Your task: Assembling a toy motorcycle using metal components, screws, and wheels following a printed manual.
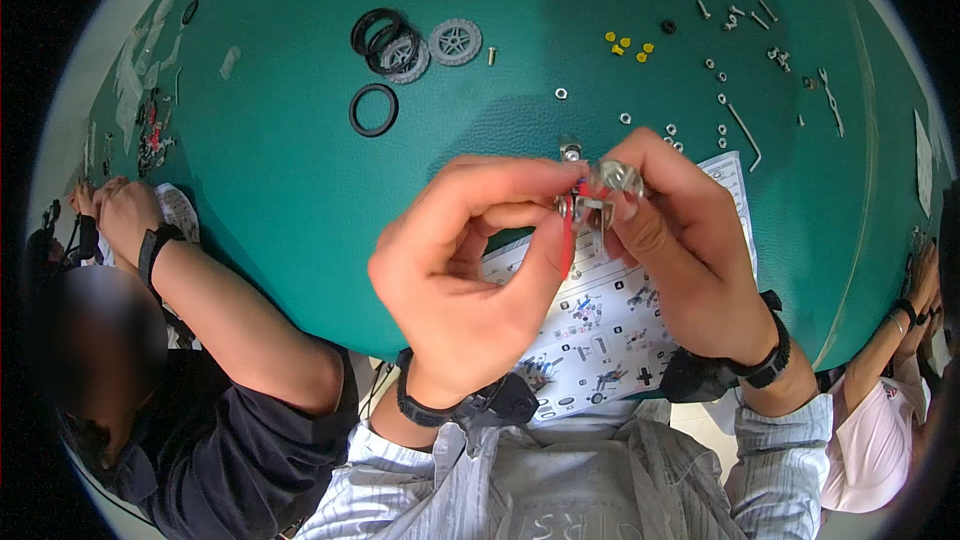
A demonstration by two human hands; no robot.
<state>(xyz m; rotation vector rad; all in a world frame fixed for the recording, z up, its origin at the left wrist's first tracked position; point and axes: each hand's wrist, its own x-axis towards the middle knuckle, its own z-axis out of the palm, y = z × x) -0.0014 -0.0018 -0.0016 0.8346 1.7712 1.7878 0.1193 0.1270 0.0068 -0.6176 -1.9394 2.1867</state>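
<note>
Left hand (460, 275) pinches red-silver model (597, 207) | right hand (685, 255) pinches it too | risk: loosening grip may drop model onto sheet (600, 340)

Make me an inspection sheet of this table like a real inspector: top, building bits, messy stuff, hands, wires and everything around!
Surface: green table, with a printed sheet partly beneath the hands.
Job's things: small red-and-metal assembly, details partly hidden by fingers.
Clutter: grey wheels, black rings, yellow pieces, loose nuts, L-shaped key.
Grippers: bare left hand and right hand, both holding the assembly.
Cables: thin dark strands near the left wrist, possibly cables.
Surroundings: person in dark clothing at left; person in pink at right.
</note>
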